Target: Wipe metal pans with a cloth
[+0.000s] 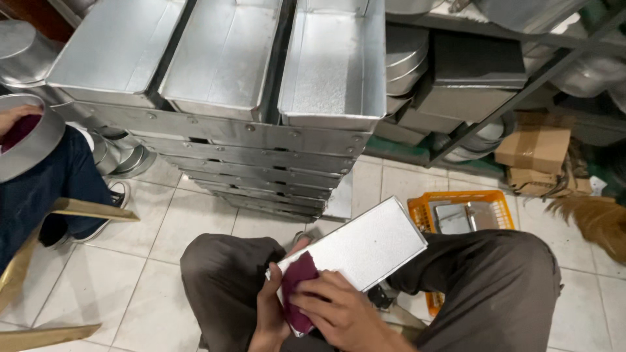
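One flat rectangular metal tray [355, 251] — dull silver, speckled, lightly rimmed.

White tiled floor [195, 221]; stacked metal trays [261, 156]; dark shelving [495, 85] with pans; orange basket [489, 202]; cardboard boxes [535, 150].

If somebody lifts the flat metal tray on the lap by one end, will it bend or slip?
The metal tray looks like folded sheet metal, so probably stiff and fairly light. Its smooth surface may slip, though the left hand grips its end and the right hand presses a maroon cloth.
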